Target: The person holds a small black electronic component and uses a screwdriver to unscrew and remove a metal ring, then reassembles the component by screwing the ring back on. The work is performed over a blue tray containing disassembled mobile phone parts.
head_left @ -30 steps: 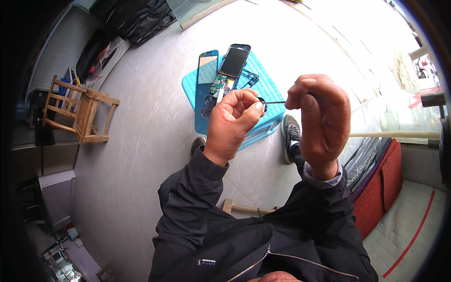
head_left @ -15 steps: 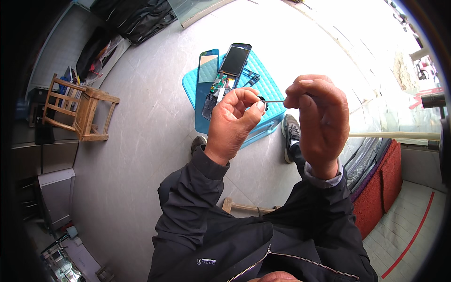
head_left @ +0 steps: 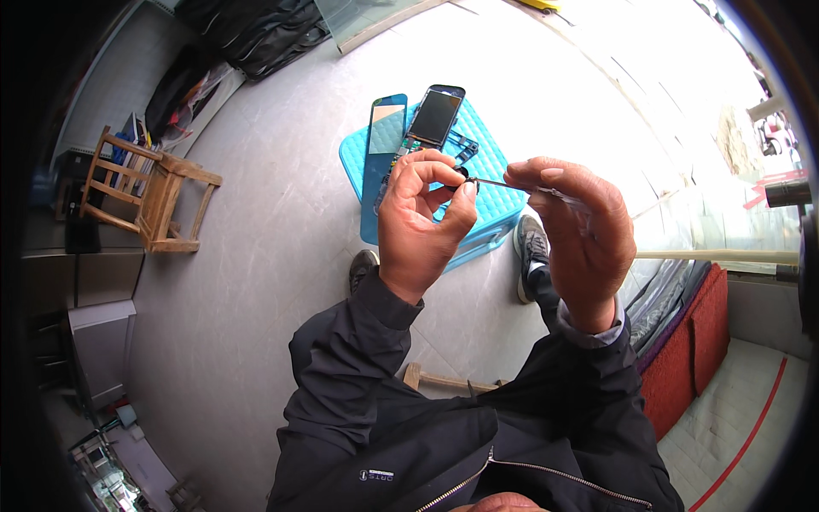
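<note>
My left hand (head_left: 421, 224) pinches a small black part (head_left: 461, 173) between thumb and fingers; its exact kind is too small to tell. From the other side, my right hand (head_left: 593, 243) grips a thin screwdriver (head_left: 502, 183), whose metal tip meets the black part. Beneath and beyond the hands stands a blue quilted-top stool (head_left: 496, 158). On it lies an opened phone (head_left: 437, 115), dark screen at its far end and green circuitry partly hidden by my left fingers. Beside the phone rests a long blue flat panel (head_left: 378, 158), and a small dark frame piece (head_left: 466, 148) lies to its right.
A wooden chair (head_left: 162, 196) stands at the left on the grey tiled floor (head_left: 247, 256). My shoes (head_left: 533, 243) flank the stool. Red rolled matting (head_left: 693, 341) leans at the right, and black bags (head_left: 256, 38) sit at the far left.
My right hand has tilted, with its fingers stretched further along the screwdriver, so more of the tool shows. My left hand stays pinched on the black part. The view has shifted slightly.
</note>
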A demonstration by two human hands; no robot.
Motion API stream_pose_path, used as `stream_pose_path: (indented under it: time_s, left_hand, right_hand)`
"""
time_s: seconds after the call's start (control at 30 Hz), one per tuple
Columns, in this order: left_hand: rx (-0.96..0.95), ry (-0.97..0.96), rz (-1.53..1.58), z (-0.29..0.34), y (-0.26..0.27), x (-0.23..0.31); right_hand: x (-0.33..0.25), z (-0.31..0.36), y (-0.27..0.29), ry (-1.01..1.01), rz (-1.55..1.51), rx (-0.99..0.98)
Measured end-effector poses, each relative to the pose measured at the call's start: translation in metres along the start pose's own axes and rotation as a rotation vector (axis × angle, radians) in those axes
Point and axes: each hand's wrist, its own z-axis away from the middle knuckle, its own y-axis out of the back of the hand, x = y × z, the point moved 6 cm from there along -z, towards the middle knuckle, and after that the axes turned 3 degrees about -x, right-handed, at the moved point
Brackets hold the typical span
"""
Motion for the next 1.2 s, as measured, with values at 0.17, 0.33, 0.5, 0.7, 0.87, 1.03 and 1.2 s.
stream_pose_path:
  time_s: [0.17, 0.33, 0.5, 0.7, 0.87, 1.03, 1.2]
  left_hand:
    - [0.013, -0.021, 0.004, -0.001, 0.002, 0.002]
    - [0.046, -0.060, -0.045, -0.002, 0.005, 0.005]
    - [0.032, -0.135, -0.166, -0.002, 0.005, 0.012]
    - [0.049, -0.196, -0.221, -0.002, 0.006, 0.018]
    - [0.062, -0.216, -0.227, -0.001, 0.007, 0.018]
    - [0.044, -0.226, -0.234, 0.000, 0.006, 0.018]
    - [0.028, -0.228, -0.255, 0.001, 0.004, 0.020]
  right_hand:
    - [0.000, -0.002, 0.000, -0.017, -0.040, 0.045]
    - [-0.006, -0.004, 0.002, -0.085, 0.006, 0.048]
    - [-0.009, -0.004, 0.004, -0.066, 0.135, 0.032]
    - [-0.009, -0.002, 0.007, -0.044, 0.162, 0.078]
    - [-0.010, -0.001, 0.010, 0.009, 0.200, 0.104]
    - [-0.016, -0.002, 0.012, 0.078, 0.321, 0.124]
    - [-0.021, -0.003, 0.010, 0.064, 0.438, 0.080]
